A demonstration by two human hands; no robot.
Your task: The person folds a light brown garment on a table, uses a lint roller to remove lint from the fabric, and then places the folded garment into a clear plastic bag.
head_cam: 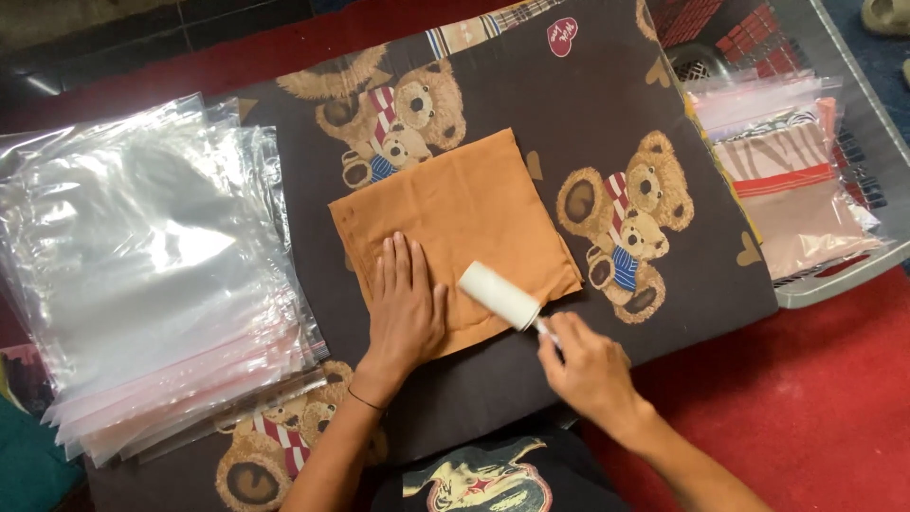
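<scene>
Folded orange cloth (460, 232) is laid flat in middle of dark bear-print surface (607, 114). Cloth is pressed down by left hand (406, 308), open flat, nothing gripped. White lint roller (500, 295) is gripped by its handle in closed right hand (586, 365); roll is set on cloth near its lower right edge. Cloth judged folded already, rolling part under way, not yet bagged. Big stack of empty clear bags (152, 275) is kept at left. Bagged cloths (791, 190) are piled in grey basket (834, 280) at right.

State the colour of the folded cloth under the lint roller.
Orange-brown, plain; the head view shows the folded cloth best.
</scene>
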